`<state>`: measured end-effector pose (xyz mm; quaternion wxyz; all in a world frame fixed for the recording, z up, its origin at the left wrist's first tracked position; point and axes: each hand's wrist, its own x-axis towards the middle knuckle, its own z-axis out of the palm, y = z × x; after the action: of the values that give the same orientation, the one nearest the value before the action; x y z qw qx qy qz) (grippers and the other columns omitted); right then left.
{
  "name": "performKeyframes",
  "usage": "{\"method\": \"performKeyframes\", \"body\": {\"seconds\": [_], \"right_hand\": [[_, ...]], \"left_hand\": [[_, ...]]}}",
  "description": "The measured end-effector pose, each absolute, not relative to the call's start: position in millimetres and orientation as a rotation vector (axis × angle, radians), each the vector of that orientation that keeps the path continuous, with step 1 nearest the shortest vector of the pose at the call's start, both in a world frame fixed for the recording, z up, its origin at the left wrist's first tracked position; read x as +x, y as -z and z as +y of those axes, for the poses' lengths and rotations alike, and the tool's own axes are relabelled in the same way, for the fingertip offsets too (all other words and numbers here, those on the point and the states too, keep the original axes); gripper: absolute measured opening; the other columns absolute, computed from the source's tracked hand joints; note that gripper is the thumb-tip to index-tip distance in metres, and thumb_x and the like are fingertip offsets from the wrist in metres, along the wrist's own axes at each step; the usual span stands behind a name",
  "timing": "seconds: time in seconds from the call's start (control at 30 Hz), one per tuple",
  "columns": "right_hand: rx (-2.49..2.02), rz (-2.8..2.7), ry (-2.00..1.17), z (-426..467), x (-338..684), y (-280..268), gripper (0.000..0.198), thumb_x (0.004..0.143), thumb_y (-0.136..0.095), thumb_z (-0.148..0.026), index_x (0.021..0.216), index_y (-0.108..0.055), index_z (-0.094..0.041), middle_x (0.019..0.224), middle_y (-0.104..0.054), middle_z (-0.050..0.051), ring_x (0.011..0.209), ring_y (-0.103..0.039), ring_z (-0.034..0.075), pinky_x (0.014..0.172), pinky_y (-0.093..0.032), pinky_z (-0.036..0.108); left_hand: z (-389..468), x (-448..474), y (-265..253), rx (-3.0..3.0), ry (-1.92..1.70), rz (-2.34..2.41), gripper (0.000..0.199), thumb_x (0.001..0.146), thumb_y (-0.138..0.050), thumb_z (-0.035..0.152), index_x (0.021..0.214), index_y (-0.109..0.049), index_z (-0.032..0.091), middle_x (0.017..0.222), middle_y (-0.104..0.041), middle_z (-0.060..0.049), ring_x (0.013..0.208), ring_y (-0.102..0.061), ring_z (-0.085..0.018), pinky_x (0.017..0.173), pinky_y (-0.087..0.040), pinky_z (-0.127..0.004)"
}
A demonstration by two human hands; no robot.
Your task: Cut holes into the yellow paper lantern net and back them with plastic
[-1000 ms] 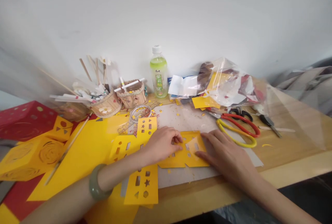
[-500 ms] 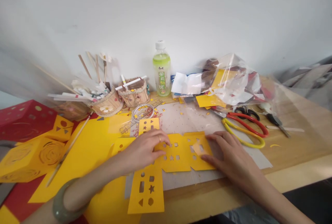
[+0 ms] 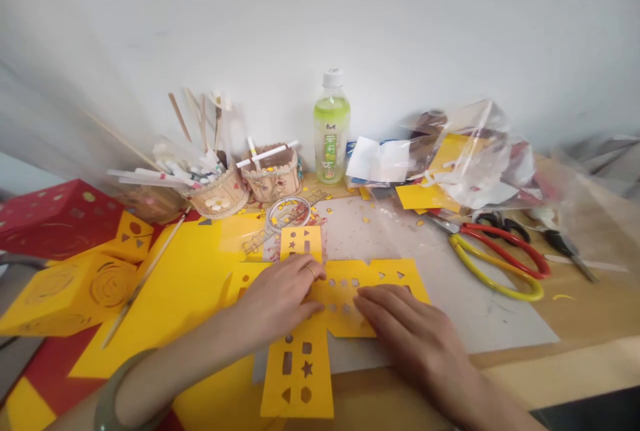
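Left hand [image 3: 287, 298]: palm down over the middle of the yellow card [image 3: 353, 326], thumb and forefinger apart, nothing pinched between them that I can see. Right hand [image 3: 417, 324]: laid low and flat, fingers together across the card's outer panels, no grasp closed on anything. The card itself lies beneath and between your two hands, one panel reaching out beyond the left fingers, one coming toward you under the left wrist, and a row running across to the right fingertips; the join under the left palm is hidden, so can't tell if it is all one piece. Judged as a smoothing and steadying step: hold the left hand as anchor, weight light, and let the right do the pressing with the flats of the fingers. Stroke outward from the anchor, along the row, not back against it; the narrow strips between cut-outs look apt to catch on a nail and tear. Mind the notch at the far edge just beyond the right fingers, likely a weak spot. Pale sheet [image 3: 480, 314] under and outside the right hand makes the bed; square the card on it. Scissors [image 3: 487, 254] sit outward of the right hand, apart from it; give the elbow room.
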<state>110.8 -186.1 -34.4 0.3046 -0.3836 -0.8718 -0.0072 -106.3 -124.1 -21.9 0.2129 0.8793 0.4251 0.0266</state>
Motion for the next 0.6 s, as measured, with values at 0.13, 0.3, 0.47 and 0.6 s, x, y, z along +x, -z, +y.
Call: {"method": "performKeyframes", "body": {"seconds": [0.13, 0.3, 0.47, 0.6], "right_hand": [[-1.001, -2.431, -0.139, -174.4, 108.1, 34.1, 0.041, 0.095, -0.025, -0.016, 0.101, -0.065, -0.014, 0.101, -0.069, 0.009, 0.096, -0.064, 0.018, 0.077, -0.056, 0.029], [-0.986, -2.498, -0.212, -159.4, 116.2, 28.6, 0.041, 0.096, -0.026, -0.021, 0.096, -0.066, -0.016, 0.105, -0.067, 0.009, 0.099, -0.061, 0.020, 0.077, -0.056, 0.033], [-1.012, -2.556, -0.154, -155.0, 121.6, 31.2, 0.034, 0.092, -0.032, -0.015, 0.099, -0.066, -0.016, 0.108, -0.065, 0.010, 0.098, -0.060, 0.022, 0.075, -0.056, 0.036], [-1.004, -2.525, 0.008, -170.6, 124.0, 36.2, 0.030, 0.088, -0.040, -0.013, 0.104, -0.065, -0.012, 0.104, -0.068, 0.011, 0.094, -0.063, 0.023, 0.074, -0.057, 0.036]], "left_hand": [[-119.3, -111.1, 17.8, 2.455, -0.030, 1.057, 0.024, 0.078, -0.059, 0.017, 0.102, -0.057, 0.018, 0.107, -0.059, -0.005, 0.101, -0.056, -0.022, 0.087, -0.044, -0.036], [-113.0, -113.9, 17.9, 2.542, -0.071, 0.894, 0.033, 0.081, -0.058, 0.017, 0.113, -0.056, 0.022, 0.115, -0.056, -0.005, 0.105, -0.054, -0.021, 0.088, -0.042, -0.033], [-121.3, -112.3, 20.4, 2.780, 0.054, 0.889, 0.029, 0.091, -0.039, 0.022, 0.115, -0.055, 0.024, 0.108, -0.056, -0.007, 0.093, -0.055, -0.022, 0.072, -0.045, -0.031], [-131.1, -108.2, 23.3, 2.973, 0.120, 0.901, 0.034, 0.094, -0.028, 0.017, 0.120, -0.050, 0.017, 0.104, -0.058, -0.010, 0.091, -0.054, -0.022, 0.066, -0.045, -0.029]]}}
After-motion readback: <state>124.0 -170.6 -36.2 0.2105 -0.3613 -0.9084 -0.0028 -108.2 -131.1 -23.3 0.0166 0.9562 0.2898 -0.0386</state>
